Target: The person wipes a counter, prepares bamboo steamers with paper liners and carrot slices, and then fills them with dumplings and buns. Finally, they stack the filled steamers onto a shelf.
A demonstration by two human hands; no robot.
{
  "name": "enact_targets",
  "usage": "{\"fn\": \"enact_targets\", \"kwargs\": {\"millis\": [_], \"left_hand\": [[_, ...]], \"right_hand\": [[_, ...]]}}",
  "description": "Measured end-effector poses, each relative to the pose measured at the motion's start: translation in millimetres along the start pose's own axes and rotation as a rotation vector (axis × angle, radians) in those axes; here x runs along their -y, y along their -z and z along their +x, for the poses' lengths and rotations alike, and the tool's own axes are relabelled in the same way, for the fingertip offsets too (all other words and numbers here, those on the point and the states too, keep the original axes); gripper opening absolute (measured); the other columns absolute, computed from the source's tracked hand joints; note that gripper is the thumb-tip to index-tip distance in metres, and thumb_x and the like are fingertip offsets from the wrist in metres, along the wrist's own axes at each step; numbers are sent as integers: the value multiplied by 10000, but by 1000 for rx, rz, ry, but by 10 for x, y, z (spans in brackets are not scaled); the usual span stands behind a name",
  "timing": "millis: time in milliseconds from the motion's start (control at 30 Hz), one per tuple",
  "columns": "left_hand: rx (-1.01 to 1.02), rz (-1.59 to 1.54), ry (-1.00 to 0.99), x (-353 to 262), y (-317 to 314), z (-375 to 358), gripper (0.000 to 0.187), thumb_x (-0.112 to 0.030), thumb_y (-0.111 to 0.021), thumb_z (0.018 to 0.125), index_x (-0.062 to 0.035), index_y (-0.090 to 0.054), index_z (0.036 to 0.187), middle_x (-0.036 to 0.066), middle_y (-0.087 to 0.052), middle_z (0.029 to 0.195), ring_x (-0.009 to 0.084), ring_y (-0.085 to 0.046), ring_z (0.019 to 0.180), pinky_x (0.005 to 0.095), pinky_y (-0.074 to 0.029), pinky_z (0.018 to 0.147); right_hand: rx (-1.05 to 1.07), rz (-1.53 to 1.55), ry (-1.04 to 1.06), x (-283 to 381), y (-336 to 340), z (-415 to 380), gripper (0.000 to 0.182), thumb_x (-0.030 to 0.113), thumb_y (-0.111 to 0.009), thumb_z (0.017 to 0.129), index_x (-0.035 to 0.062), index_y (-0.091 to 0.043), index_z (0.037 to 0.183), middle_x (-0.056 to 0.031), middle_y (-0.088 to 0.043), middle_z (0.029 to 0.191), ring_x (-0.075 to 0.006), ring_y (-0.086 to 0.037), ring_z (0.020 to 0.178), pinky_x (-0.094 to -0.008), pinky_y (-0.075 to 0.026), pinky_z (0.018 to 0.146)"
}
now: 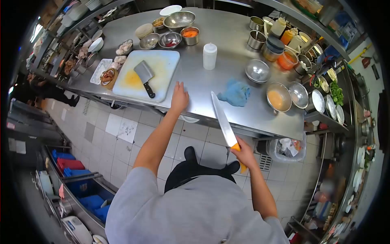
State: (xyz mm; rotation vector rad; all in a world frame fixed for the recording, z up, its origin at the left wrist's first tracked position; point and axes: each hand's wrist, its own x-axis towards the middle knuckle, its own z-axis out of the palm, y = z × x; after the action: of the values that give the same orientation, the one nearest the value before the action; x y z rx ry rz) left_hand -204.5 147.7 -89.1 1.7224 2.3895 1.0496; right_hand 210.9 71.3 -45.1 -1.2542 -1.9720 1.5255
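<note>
My right hand (244, 153) grips the orange handle of a long knife (221, 118), its blade pointing up over the front edge of the steel counter (227, 61). My left hand (179, 97) rests flat on the counter, fingers apart, just right of the white cutting board (148, 73). A cleaver (144, 76) lies on that board. A blue cloth (235, 93) sits to the right of the knife tip.
A white squeeze bottle (209, 56) stands mid-counter. Several steel bowls (179, 20) with ingredients line the back and right side. A tray and plates of food (106, 75) sit left of the board. A lined bin (287, 149) stands on the tiled floor.
</note>
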Motion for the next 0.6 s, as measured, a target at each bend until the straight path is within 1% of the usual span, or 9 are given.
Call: {"fn": "enact_targets", "kwargs": {"millis": [33,133,167,233,300,433,500,567,600], "left_hand": [[10,6,42,133,-93,141,484,-75,-540,897,77,-467,1351,296,-432,1455,464,-421,1336,476,-339,1137],[97,145,5,461,-246,333,479,-122,-530,921,67,-474,1358,283,-436,1462,447,-418,1352,541,-301,1141],[106,95,-17,494,-228,296,455,-123,-528,921,57,-496,1338,277,-452,1452,429,-425,1353,552,-305,1132],[122,15,-66,455,-211,260,432,-138,-529,932,46,-519,1323,268,-478,1435,409,-434,1355,569,-303,1123],[154,-33,-83,436,-194,161,455,-182,-525,959,53,-500,1348,274,-449,1458,412,-404,1379,581,-265,1141],[182,-140,-94,207,-142,-58,509,-231,-519,989,48,-452,1409,293,-372,1510,414,-338,1427,580,-204,1173],[221,-235,-246,-64,-103,-246,513,-219,-518,993,34,-436,1432,281,-351,1530,395,-321,1443,568,-189,1184],[343,-380,-434,-586,-33,-433,512,-204,-515,997,19,-424,1449,253,-349,1544,376,-316,1453,557,-179,1194],[433,-472,-543,-878,37,-516,509,-195,-512,1000,12,-420,1455,231,-358,1548,366,-318,1455,552,-177,1197]], "right_hand": [[34,118,-200,254,-206,171,715,61,-750,798,75,-461,1452,-196,-601,1224,-326,-608,1111,-357,-474,983],[-49,-60,-13,192,-799,753,731,123,-752,801,86,-449,1465,-209,-582,1251,-369,-586,1133,-399,-473,979],[-86,-80,41,212,-973,887,737,145,-750,803,90,-443,1470,-212,-576,1251,-379,-579,1138,-411,-472,978],[-64,-95,-18,409,-1231,1095,737,163,-742,811,92,-434,1477,-221,-568,1230,-387,-575,1135,-414,-471,967],[-19,-147,-2,606,-1391,1184,689,165,-726,838,75,-447,1461,-206,-595,1208,-354,-586,1117,-402,-462,978],[-37,-132,64,696,-1378,1019,698,151,-736,829,72,-448,1460,-195,-594,1218,-346,-583,1111,-399,-463,971],[-101,-41,126,635,-1195,622,707,139,-746,818,70,-451,1457,-189,-595,1216,-341,-582,1099,-404,-461,968],[-249,-102,103,629,-951,-6,682,131,-756,826,63,-467,1440,-143,-603,1185,-271,-606,1021,-372,-500,900],[-345,-53,-45,578,-881,-382,670,132,-752,839,66,-462,1439,-121,-603,1155,-226,-612,957,-346,-521,823]]}}
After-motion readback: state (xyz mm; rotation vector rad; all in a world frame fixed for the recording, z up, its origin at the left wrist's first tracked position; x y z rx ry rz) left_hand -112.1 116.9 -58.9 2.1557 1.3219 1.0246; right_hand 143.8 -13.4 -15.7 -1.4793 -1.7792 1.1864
